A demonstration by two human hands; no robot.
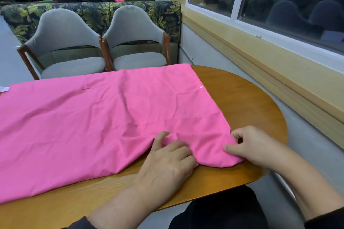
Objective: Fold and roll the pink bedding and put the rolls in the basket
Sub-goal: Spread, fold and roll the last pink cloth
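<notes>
both hands, left point(168, 160) and right point(255, 147), pinch the pink bedding point(104, 117) corner beneath them; uneven tension could skew the roll.

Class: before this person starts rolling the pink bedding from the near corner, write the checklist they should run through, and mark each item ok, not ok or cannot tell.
1. Pink bedding spread flat on the table: not ok, creased near the hands.
2. Left hand grips the fabric: ok.
3. Right hand pinches the corner edge: ok.
4. Bedding fully on the table: cannot tell, it runs out of view at the left.
5. Basket within reach: cannot tell, none in view.
</notes>
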